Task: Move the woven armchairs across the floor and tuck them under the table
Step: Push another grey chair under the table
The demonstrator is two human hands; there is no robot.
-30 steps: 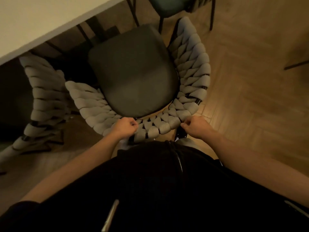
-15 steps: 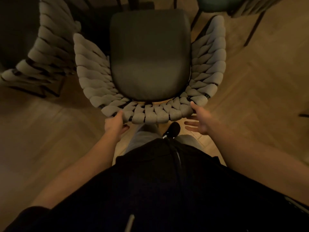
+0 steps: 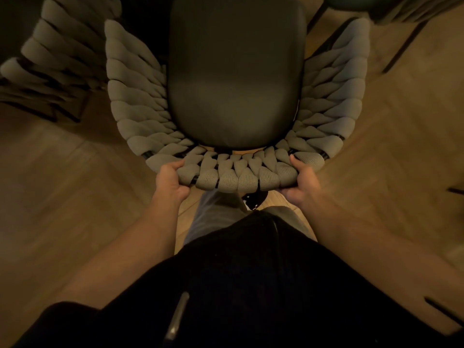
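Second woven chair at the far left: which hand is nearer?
Left. The left hand grips the near chair's backrest on the side toward the second chair; the right hand grips the opposite end.

The woven armchair (image 3: 236,101) stands upright on the wooden floor, seen from above. It has a dark smooth seat cushion and a curved back of thick grey woven bands on a black frame. A second woven armchair (image 3: 57,59) stands just beside it at the left.

top (image 3: 251,272): black, zipped | forearms bare | trousers (image 3: 213,209): grey | shoe (image 3: 253,198): black
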